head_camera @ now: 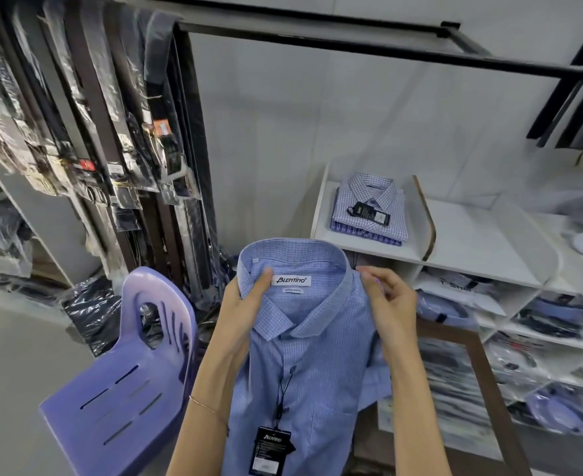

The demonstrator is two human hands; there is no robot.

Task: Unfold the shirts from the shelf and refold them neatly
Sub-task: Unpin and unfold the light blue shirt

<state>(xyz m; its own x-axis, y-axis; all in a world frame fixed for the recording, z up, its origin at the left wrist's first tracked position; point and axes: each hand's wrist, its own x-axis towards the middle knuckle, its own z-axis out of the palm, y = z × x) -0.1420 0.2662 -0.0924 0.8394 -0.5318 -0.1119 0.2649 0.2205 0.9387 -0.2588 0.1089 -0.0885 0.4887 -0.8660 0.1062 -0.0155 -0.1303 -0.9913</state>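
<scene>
Even, cool indoor light, soft shadows.
My view bends at the edges; the shelves on my right smear with blur.

Blue fine-checked shirt with a black tag — lilac plastic chair — white shelf.

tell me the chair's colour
The chair is light purple plastic, clearest in the head view, left of the held shirt.

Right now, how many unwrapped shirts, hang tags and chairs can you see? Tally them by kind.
Held shirt, gripped at the collar by the left hand and right hand: 1
Folded shirts stacked on the shelf: at least 2
Black hang tags: 2
Purple plastic chair: 1
Total: at least 6
</scene>
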